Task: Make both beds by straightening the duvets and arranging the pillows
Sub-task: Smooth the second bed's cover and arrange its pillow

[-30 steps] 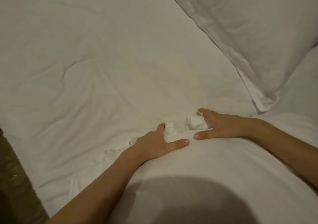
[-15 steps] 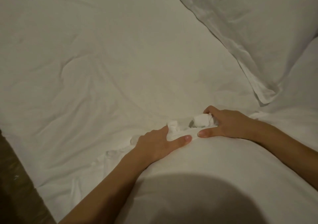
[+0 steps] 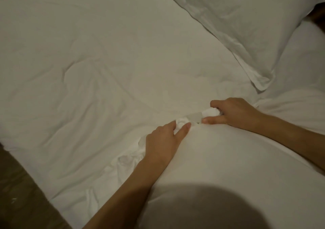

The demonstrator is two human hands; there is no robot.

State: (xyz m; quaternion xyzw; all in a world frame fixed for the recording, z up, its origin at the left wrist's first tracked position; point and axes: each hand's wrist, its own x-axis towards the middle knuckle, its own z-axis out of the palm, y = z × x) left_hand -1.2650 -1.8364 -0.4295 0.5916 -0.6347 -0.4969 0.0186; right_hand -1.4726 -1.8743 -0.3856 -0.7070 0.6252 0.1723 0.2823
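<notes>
While two hands grip one duvet, one pillow lies near.

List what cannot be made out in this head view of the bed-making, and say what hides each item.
- Left hand: fingertips buried in the bunched duvet edge.
- Right hand: its fingers curl round the fabric, hiding the palm.
- Pillow: cut off by the top edge.
- Second bed: outside the frame.
- Near duvet: darkened by a shadow.
</notes>
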